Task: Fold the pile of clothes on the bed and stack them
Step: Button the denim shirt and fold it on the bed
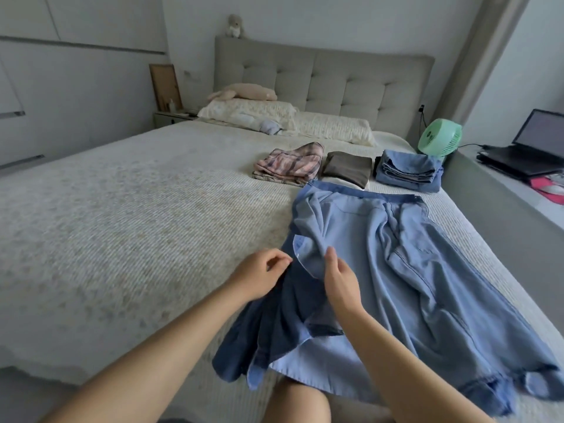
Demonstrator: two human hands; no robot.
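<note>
With both hands, left (259, 277) and right (337, 274), pinching the blue skirt's (396, 270) rumpled edge, it should be pulled flat on the bed (137, 215) before folding.

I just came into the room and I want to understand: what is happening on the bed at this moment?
A person is folding clothes. A large light blue denim garment lies spread on the cream textured bedspread. The left hand pinches its left edge and the right hand grips a raised fold. Beyond it lie a folded pink plaid piece, a folded olive-brown piece and a stack of folded blue denim.
</note>
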